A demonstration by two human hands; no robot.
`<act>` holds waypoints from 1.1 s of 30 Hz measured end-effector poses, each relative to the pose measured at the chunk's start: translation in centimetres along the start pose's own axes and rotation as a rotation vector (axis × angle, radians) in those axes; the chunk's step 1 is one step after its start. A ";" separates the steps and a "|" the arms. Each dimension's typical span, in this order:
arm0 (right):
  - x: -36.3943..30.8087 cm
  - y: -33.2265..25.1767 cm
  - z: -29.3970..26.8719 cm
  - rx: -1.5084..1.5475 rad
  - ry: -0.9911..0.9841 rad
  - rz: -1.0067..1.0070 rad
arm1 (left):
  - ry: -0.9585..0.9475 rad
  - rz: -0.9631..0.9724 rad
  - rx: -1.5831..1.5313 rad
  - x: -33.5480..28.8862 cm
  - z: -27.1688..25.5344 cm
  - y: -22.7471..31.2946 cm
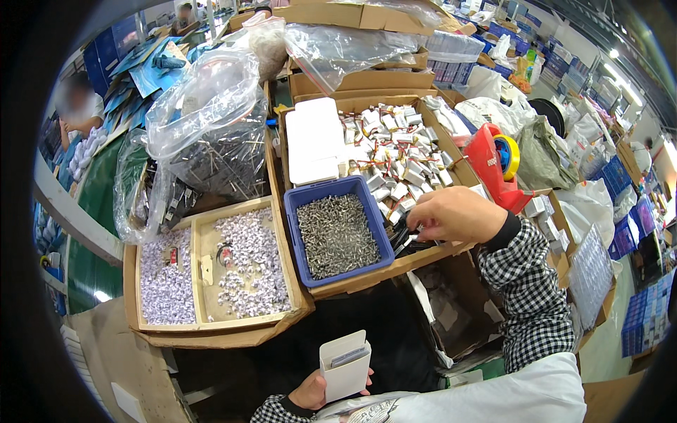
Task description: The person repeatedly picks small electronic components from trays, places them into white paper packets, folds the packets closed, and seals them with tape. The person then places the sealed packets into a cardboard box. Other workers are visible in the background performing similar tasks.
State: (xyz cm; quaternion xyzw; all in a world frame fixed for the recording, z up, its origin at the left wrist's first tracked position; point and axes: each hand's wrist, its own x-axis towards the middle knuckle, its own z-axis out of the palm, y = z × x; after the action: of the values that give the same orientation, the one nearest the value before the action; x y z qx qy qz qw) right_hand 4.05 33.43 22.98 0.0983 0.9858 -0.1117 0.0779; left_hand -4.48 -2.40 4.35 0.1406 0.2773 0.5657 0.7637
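My left hand [310,390] grips a small white carton [347,377], held upright low in the view with its top flap raised. A greyish flat piece [350,355] shows inside its mouth. My right hand [451,214] reaches into the front right corner of a large cardboard box, thumb and fingers pinched together over some dark and silvery slim pieces [407,242]. Whether it holds one of them, I cannot make out. Beside it sits a blue bin [290,211] full of small metal screws [338,236]. Behind lie many small white blocks with red wires [395,144].
A wooden divided tray [200,275] of small white pieces stands left. Behind it is a clear plastic bag [204,106] over black parts. A white lid [314,141] lies behind the bin. Right of it is a red tape dispenser [486,158]. An open carton [458,310] sits below my right arm.
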 end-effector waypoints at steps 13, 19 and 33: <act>2.2 -0.4 0.9 -0.040 -0.197 -0.114 | 0.018 0.018 -0.011 0.0 0.3 -0.1; 3.2 0.2 1.1 -0.058 -0.352 -0.063 | 0.005 0.028 -0.034 -0.1 -0.1 -0.3; 2.5 1.2 0.7 0.063 -0.414 -0.012 | 0.006 0.055 -0.045 -0.2 0.1 -0.7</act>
State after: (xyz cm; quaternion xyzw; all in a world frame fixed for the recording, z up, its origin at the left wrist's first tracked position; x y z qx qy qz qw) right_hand 1.96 34.88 21.60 0.0697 0.9454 -0.1608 0.2749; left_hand -3.93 -2.76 4.08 0.1295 0.2629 0.5930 0.7500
